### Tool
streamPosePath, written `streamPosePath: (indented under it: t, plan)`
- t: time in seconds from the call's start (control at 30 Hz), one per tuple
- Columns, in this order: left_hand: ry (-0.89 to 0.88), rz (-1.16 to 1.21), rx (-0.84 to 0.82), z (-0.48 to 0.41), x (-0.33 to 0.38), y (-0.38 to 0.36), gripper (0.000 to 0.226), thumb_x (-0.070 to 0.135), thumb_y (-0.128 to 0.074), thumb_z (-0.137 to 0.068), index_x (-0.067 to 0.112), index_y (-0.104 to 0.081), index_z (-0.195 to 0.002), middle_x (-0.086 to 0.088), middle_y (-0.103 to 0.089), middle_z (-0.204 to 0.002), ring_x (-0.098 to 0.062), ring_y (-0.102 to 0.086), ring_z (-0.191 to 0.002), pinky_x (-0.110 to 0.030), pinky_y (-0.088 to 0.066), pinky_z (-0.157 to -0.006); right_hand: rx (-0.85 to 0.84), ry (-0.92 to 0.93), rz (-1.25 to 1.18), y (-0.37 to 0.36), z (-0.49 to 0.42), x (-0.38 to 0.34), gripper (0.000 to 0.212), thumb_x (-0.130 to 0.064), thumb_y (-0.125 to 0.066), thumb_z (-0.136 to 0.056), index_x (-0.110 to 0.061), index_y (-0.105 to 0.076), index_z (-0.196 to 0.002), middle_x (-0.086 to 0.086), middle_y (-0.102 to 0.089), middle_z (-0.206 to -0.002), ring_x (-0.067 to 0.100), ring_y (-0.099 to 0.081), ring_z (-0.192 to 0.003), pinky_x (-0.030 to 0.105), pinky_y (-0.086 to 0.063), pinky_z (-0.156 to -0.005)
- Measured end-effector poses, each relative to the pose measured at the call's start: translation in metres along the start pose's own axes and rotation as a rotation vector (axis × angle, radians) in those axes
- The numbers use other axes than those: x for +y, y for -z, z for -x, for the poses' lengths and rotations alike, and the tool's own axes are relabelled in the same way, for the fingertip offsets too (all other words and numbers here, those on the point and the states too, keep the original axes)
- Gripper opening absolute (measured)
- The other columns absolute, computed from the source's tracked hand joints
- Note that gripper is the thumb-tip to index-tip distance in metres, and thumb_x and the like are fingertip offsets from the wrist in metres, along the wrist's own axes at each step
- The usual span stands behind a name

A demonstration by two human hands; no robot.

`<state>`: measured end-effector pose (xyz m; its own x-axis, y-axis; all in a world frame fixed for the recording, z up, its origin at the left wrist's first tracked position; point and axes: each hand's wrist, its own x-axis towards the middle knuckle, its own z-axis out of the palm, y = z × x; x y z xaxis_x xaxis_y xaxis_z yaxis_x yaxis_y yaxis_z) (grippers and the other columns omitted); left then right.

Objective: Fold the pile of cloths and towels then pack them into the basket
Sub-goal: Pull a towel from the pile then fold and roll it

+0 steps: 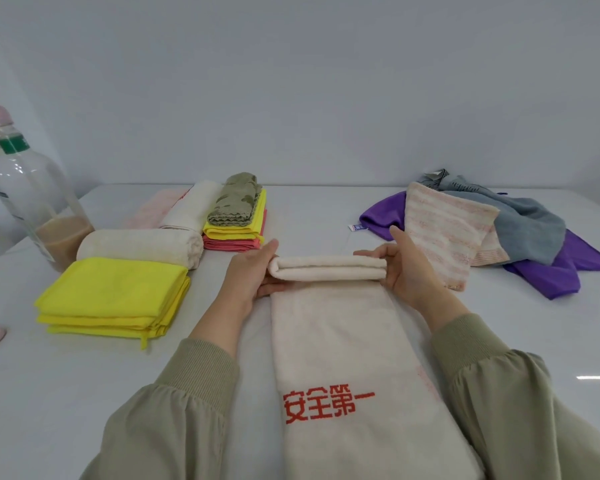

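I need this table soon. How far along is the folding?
Done: yellow stack, cream roll and mixed stack lie folded at left. In hand: left hand and right hand roll the printed towel. Left: the loose pile; no basket shows, so packing too.

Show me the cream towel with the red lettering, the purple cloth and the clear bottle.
cream towel (343, 341), head view, flat part below the roll.
purple cloth (383, 214), head view, its left end.
clear bottle (25, 188), head view, clear body above the brown liquid.
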<state>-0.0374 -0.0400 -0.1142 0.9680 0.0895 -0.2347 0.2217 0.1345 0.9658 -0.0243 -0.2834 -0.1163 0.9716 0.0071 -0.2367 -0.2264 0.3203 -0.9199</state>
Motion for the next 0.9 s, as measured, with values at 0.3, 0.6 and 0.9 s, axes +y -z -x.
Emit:
streamPosePath:
  t: [0.3, 0.6, 0.9]
  plan:
    - [-0.212, -0.224, -0.135, 0.022, -0.016, 0.012, 0.039, -0.004, -0.073, -0.076, 0.017, -0.067, -0.108, -0.006, -0.073, -0.093, -0.013, -0.067, -0.082, -0.02, -0.053, -0.074, 0.171, 0.231, 0.412, 0.01, 0.017, 0.012, 0.009, 0.0, -0.07, -0.081, -0.009, -0.069, -0.079, 0.012, -0.07, -0.103, 0.02, -0.059, -0.08, 0.035, -0.049, -0.083]
    - [-0.404, -0.79, 0.032, 0.019, -0.021, 0.014, 0.046, 0.023, -0.078, -0.076, 0.024, -0.064, -0.12, 0.003, -0.053, -0.097, -0.009, -0.051, -0.089, -0.02, -0.042, -0.082, 0.217, 0.39, 0.903, 0.005, 0.016, 0.015, 0.024, -0.006, -0.071, -0.081, -0.014, -0.066, -0.103, -0.003, -0.05, -0.071, 0.009, -0.045, -0.056, 0.008, -0.038, -0.051]
    - [-0.369, -0.952, -0.016, 0.017, -0.019, 0.015, 0.042, 0.039, -0.063, -0.088, 0.024, -0.055, -0.127, 0.001, -0.058, -0.118, -0.02, -0.05, -0.114, -0.042, -0.037, -0.103, 0.002, 0.302, 1.146, 0.016, 0.02, 0.006, 0.047, -0.026, -0.062, -0.091, -0.024, -0.049, -0.136, -0.003, -0.052, -0.118, 0.011, -0.049, -0.1, 0.019, -0.032, -0.088]
